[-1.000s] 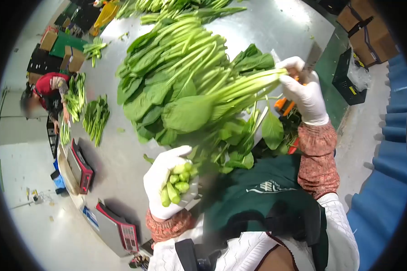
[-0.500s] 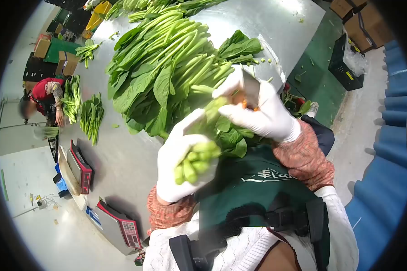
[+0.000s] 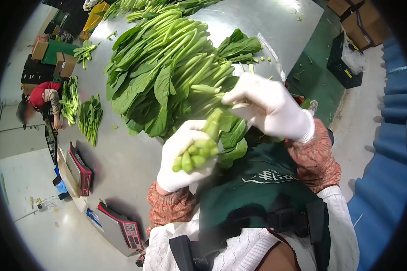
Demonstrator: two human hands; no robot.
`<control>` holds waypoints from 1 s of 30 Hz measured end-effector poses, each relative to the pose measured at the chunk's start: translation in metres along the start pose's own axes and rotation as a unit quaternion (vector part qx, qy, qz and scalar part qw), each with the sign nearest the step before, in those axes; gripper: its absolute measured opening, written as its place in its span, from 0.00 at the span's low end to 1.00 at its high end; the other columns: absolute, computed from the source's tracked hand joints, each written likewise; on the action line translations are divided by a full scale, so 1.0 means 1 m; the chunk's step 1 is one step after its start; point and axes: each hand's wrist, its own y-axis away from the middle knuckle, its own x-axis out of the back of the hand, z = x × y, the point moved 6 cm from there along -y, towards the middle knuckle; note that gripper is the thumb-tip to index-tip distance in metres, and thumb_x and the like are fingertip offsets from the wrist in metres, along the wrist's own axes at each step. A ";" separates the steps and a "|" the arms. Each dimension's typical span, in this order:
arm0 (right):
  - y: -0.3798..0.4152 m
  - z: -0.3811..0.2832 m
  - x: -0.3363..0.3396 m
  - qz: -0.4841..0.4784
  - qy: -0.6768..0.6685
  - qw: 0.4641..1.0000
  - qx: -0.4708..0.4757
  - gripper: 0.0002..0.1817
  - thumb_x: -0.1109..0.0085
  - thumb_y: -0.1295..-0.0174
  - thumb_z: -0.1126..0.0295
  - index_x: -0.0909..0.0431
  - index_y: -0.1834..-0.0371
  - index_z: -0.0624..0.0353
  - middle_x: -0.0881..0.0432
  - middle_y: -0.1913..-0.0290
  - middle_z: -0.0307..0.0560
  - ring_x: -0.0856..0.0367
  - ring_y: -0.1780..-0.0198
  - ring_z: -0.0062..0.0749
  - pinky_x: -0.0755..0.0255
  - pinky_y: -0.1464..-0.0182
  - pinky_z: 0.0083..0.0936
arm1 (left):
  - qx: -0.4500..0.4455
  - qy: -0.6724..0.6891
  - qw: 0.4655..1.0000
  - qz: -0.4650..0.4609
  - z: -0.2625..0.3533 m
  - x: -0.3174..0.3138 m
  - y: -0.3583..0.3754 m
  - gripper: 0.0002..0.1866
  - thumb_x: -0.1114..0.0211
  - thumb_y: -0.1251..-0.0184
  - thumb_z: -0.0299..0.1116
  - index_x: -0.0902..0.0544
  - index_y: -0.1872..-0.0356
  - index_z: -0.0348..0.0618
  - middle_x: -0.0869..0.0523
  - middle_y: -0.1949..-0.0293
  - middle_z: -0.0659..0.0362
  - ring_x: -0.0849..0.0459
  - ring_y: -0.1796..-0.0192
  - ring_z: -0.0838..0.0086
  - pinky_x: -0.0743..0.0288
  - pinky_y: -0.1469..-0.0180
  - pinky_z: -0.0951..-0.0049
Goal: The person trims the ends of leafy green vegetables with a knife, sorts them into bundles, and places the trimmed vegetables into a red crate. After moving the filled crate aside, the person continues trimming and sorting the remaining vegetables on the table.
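My left hand (image 3: 183, 158), in a white glove, is wrapped round a bunch of leafy green stalks (image 3: 199, 153). Their cut ends point toward me, and one thicker stalk sticks up beside the thumb. My right hand (image 3: 273, 104), also gloved, is curled closed at the near right edge of a big heap of leafy greens (image 3: 163, 72). Its fingertips are by the heap's stem ends; what they grip is hidden. Dark green leaves (image 3: 234, 144) show below and between the two hands.
Two red-framed scales (image 3: 79, 169) stand along the left edge of the metal table (image 3: 122, 158). Small bunches of greens (image 3: 90, 119) lie at the left, near another person (image 3: 45, 97) in red. A black crate (image 3: 343, 67) sits on the floor at right, near cardboard boxes (image 3: 366, 27).
My right hand has turned over, its back now toward me, hiding the orange bits seen in it before. My left hand has shifted slightly up with the stalks.
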 end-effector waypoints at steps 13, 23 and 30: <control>0.006 0.025 -0.043 -0.097 0.091 0.986 -0.100 0.35 0.39 0.54 0.84 0.24 0.36 0.56 0.14 0.57 0.50 0.14 0.60 0.47 0.20 0.57 0.32 | -0.019 0.119 0.993 -0.014 -0.010 0.003 0.006 0.15 0.25 0.57 0.28 0.17 0.65 0.39 0.17 0.54 0.48 0.18 0.54 0.63 0.26 0.47 0.65; -0.009 0.013 -0.043 -0.128 -0.278 0.949 -0.071 0.17 0.30 0.36 0.68 0.19 0.47 0.63 0.18 0.65 0.38 0.26 0.66 0.19 0.30 0.62 0.19 | -0.013 0.181 0.983 -0.022 -0.026 0.000 -0.002 0.15 0.25 0.57 0.24 0.16 0.64 0.38 0.17 0.50 0.48 0.18 0.50 0.63 0.27 0.43 0.67; -0.015 0.015 -0.048 0.001 -0.120 0.982 -0.148 0.19 0.22 0.45 0.61 0.22 0.66 0.62 0.23 0.76 0.37 0.30 0.75 0.16 0.33 0.72 0.18 | 0.135 0.138 0.981 0.011 -0.023 -0.011 0.006 0.16 0.25 0.53 0.27 0.17 0.61 0.38 0.18 0.51 0.50 0.19 0.48 0.64 0.27 0.42 0.65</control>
